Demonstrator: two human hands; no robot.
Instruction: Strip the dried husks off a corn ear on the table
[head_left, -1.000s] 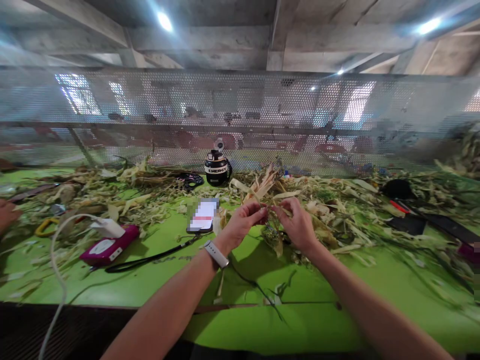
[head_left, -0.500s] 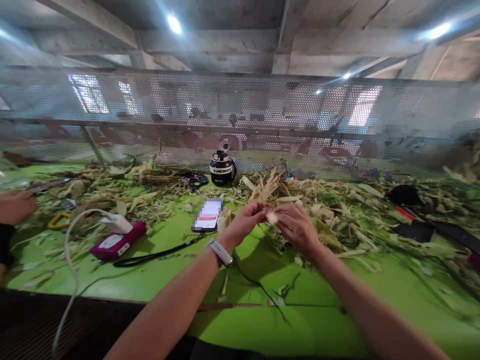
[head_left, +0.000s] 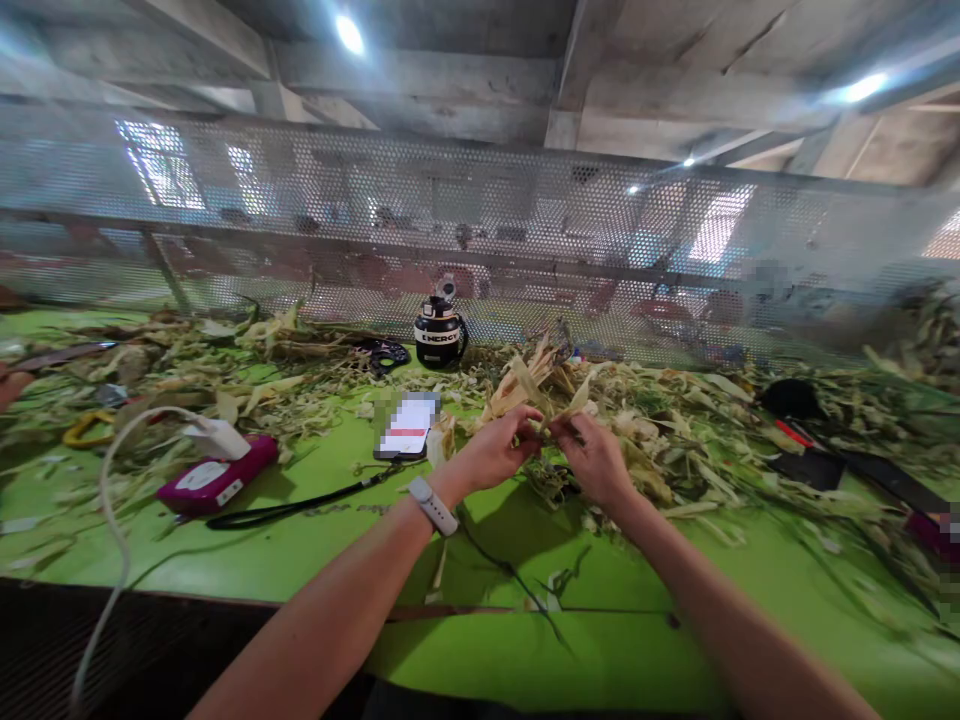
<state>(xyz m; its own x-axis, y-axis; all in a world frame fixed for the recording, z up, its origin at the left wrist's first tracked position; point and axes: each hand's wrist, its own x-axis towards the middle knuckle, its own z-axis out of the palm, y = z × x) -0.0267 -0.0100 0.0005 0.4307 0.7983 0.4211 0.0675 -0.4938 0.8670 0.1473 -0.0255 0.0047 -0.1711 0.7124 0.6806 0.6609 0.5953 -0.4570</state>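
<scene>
My left hand (head_left: 501, 447) and my right hand (head_left: 596, 460) meet over the middle of the green table, fingertips close together. Both pinch a pale strip of dried corn husk (head_left: 576, 400), one end of which sticks up above my right fingers. Just behind my hands, a bundle of dry corn husks (head_left: 517, 385) spreads on the table. Scraps of husk (head_left: 645, 460) lie heaped beside my right hand. The exact grip of the fingertips is too small to make out.
A phone (head_left: 409, 425) with a black strap (head_left: 292, 507) lies left of my hands. Beyond stands a black jug (head_left: 439, 332) before a perforated screen (head_left: 337, 220). A magenta power block (head_left: 217, 478) has a white charger plugged in. Another person's hand (head_left: 10, 385) holds a blade at left.
A husk strip now stands up between my hands, and the pale blurred piece at my right fingertips no longer shows. The other person's hand sits farther left in view.
</scene>
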